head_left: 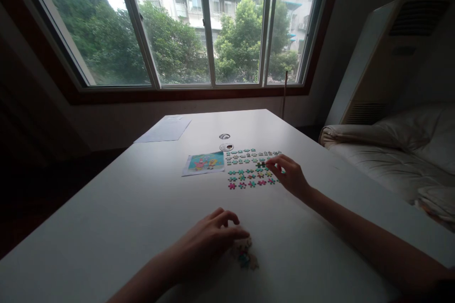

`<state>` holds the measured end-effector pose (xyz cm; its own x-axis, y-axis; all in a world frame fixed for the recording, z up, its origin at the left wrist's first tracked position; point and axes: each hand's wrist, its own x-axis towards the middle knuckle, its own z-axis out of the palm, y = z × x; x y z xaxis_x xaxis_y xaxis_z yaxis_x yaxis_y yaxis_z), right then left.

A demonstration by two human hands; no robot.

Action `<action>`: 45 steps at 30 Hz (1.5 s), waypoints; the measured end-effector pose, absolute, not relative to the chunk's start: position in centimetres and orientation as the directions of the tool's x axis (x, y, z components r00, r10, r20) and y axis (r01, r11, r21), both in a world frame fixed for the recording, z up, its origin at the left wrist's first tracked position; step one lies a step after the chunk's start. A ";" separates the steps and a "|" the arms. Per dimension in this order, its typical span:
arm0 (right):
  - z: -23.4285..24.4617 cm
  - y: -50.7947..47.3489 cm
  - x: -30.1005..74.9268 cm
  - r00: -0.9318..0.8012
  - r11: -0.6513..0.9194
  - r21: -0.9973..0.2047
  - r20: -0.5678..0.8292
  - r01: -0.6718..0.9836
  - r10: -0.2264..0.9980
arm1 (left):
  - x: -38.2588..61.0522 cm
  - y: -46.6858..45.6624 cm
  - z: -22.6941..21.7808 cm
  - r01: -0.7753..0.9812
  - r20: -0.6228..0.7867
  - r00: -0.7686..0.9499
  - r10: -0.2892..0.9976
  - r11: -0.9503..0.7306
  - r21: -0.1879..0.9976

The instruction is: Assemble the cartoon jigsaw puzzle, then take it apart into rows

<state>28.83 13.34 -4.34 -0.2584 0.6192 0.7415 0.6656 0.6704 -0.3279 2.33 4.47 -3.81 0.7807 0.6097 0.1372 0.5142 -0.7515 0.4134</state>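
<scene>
Rows of small colourful jigsaw puzzle pieces [242,171] lie spaced out on the white table [142,218]. At the right side of these rows, my right hand [289,175] is closed in a pinch, with a dark-looking puzzle piece [261,164] at its fingertips. My left hand [216,234] hovers nearer to me, thumb and bent fingers apart, over a small pile of loose puzzle pieces [244,259]. Part of that pile is hidden beneath the left hand. A picture sheet [205,163] with cartoon characters lies just left of the rows.
Two round items [224,136] are set in or on the table behind the rows. White paper [164,130] lies at the far left edge. Beyond the table stand a window [209,86], a pale sofa [377,151] and a tall floor unit [369,61] with vents.
</scene>
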 end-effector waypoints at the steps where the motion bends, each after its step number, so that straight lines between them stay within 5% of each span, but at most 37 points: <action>1: -4.3 13.3 28.8 -0.264 0.673 -0.324 0.741 0.664 0.617 | 2.4 4.4 -3.6 0.510 0.133 0.789 0.600 -0.761 0.402; 18: -3.4 14.3 30.4 -0.329 0.674 -0.257 0.719 0.693 0.613 | 2.1 4.8 -4.1 0.565 0.100 0.772 0.627 -0.750 0.344; 21: -2.6 15.6 33.1 -0.371 0.620 -0.272 0.604 0.736 0.706 | 1.9 4.9 -4.3 0.564 0.104 0.778 0.619 -0.762 0.317; 25: -2.6 17.4 37.7 -0.391 0.462 -0.349 0.257 0.815 0.884 | 1.5 5.1 -4.7 0.563 0.145 0.778 0.612 -0.780 0.272; 30: -4.3 18.5 41.5 -0.347 0.284 -0.464 -0.054 0.839 0.936 | 1.2 5.5 -5.5 0.559 0.194 0.773 0.604 -0.793 0.240; 35: -5.7 18.9 42.1 -0.351 0.209 -0.557 -0.160 0.804 0.923 | 1.2 5.7 -5.9 0.564 0.201 0.765 0.613 -0.786 0.251; 45: -5.7 18.8 41.9 -0.337 0.213 -0.552 -0.133 0.806 0.932 | 1.4 5.7 -5.6 0.591 0.168 0.725 0.668 -0.729 0.346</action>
